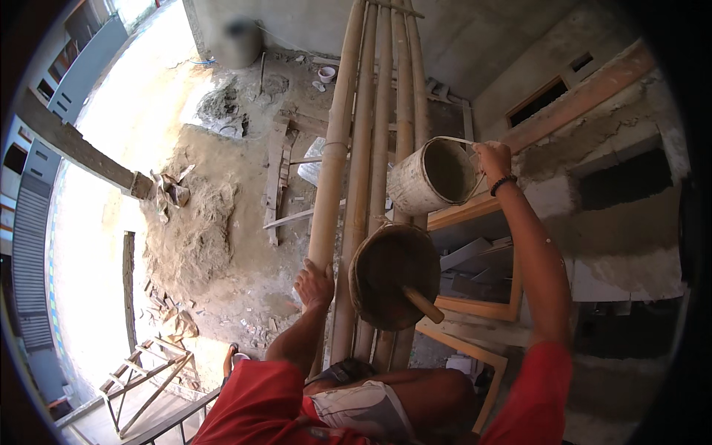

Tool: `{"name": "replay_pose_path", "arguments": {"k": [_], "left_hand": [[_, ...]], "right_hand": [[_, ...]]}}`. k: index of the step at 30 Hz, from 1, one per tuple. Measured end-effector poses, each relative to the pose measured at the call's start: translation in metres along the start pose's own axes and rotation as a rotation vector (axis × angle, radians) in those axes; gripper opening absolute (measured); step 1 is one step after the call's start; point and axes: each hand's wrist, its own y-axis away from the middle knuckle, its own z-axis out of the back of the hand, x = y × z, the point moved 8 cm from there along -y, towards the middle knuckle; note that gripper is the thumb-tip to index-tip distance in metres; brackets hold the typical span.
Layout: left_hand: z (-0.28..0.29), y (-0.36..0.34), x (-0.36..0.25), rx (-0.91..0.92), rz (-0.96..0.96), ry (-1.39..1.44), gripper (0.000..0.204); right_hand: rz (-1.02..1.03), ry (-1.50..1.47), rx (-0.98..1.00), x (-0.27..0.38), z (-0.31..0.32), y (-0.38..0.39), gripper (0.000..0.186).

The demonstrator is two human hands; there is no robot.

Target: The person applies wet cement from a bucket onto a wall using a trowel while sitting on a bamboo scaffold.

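Taking the middle of the head view as the clock's centre, the right hand was at two o'clock, its fingers closed around the thin handle of a pale, mortar-smeared bucket. Gripping by the handle probably let one arm carry the load while the bucket's mouth stayed clear, facing three o'clock. Whether its base touched the bamboo poles beneath or hung just above them could not be told from this angle.

At seven o'clock the left hand grasped the outermost pole, its fingers bent over the rounded side; that hold looked like a brace, steadying the body while the other arm reached out.

A dark bucket stood at five o'clock over the right-hand poles, close in front of the person's bent leg, a spot that seemed chosen for easy reach. A wooden tool handle stuck out over its rim toward four o'clock, likely left that way so it could be grabbed cleanly. Far below, a sand heap spread at nine o'clock and a wooden trestle stood at eight.
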Motion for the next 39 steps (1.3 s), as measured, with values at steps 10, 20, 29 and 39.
{"name": "replay_pose_path", "arguments": {"k": [10, 20, 29, 39], "left_hand": [[0.004, -0.001, -0.009, 0.059, 0.013, 0.01, 0.074], [-0.005, -0.002, -0.007, 0.026, -0.012, 0.012, 0.071], [-0.008, 0.004, -0.017, 0.057, -0.036, -0.017, 0.074], [0.029, 0.017, -0.038, 0.491, 0.024, 0.547, 0.075]], "right_hand": [[0.168, 0.228, 0.0, 0.007, -0.061, -0.036, 0.021], [0.687, 0.529, 0.026, 0.065, -0.042, 0.05, 0.021], [0.374, 0.888, 0.562, -0.188, -0.054, 0.306, 0.03], [0.271, 0.906, 0.594, -0.116, -0.017, 0.307, 0.025]]}}
